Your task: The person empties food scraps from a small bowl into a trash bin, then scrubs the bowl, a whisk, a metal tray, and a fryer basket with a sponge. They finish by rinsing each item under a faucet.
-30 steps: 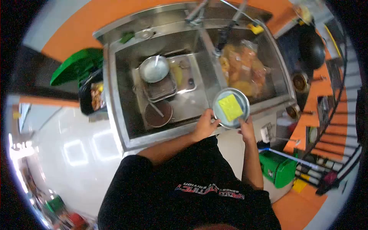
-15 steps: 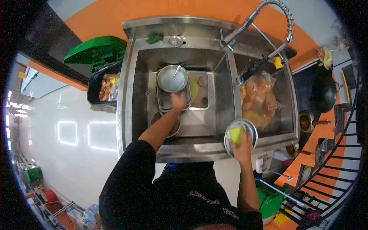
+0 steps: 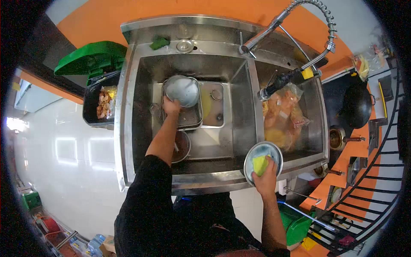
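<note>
My left hand point(image 3: 172, 106) is at the near-left rim of a metal bowl point(image 3: 183, 89) in the left basin point(image 3: 236, 115). The hand touches the rim; the finger ends are partly hidden behind the metal, so I cannot tell whether they are clamped on it. The bowl sits above a rectangular metal tray point(image 3: 192, 117) and covers its far part. A second tray point(image 3: 219, 109) lies just beside it, to the right.

My right hand point(image 3: 267, 176) is closed on a yellow sponge point(image 3: 259, 164) — thumb on one side, fingers bent over the other. The sponge lies against the inner face of a round metal dish point(image 3: 262, 150), which is over the front edge point(image 3: 209, 176) of the sink, near the divider point(image 3: 258, 124). I cannot tell whether the dish rests on that edge or is held above it.

A round brown pan point(image 3: 183, 144) stands in the near-left corner of the left basin — my left forearm covers part of it. Bagged orange and yellow goods point(image 3: 283, 116) fill much of the right basin point(image 3: 314, 135), partly below the black spray head point(image 3: 277, 84).
</note>
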`<action>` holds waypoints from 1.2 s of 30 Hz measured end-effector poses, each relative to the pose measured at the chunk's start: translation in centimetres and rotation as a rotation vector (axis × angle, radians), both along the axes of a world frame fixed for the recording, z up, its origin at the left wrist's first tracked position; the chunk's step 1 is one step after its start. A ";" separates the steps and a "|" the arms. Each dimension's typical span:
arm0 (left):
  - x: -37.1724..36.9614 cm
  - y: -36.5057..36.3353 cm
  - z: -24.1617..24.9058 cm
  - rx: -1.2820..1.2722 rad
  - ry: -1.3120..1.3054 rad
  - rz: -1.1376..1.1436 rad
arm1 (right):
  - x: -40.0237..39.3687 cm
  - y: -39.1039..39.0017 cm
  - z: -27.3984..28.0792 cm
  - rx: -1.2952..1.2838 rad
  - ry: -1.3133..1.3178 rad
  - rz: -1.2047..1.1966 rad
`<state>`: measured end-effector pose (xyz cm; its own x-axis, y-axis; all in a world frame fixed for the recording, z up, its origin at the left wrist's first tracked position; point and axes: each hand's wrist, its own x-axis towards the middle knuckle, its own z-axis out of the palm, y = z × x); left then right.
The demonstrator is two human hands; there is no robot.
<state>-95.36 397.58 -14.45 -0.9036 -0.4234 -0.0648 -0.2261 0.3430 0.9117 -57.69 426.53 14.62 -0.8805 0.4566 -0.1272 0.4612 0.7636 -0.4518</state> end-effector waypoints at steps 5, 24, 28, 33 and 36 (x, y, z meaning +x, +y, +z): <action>6.1 -3.2 8.5 -0.287 0.119 -0.256 | 0.0 0.0 0.5 -0.018 0.024 -0.010; 16.9 -6.9 18.7 -0.446 0.036 -0.634 | -0.3 0.2 1.2 0.116 0.153 0.047; 17.1 -7.1 17.6 -0.396 0.186 -0.517 | -0.1 0.8 2.8 0.175 0.147 0.051; 18.1 -7.0 17.3 -0.018 0.164 -0.327 | -2.7 -1.1 5.7 0.054 0.379 0.057; 19.6 -6.1 22.0 0.184 0.007 -0.250 | -7.0 -4.7 6.3 -0.022 0.444 0.343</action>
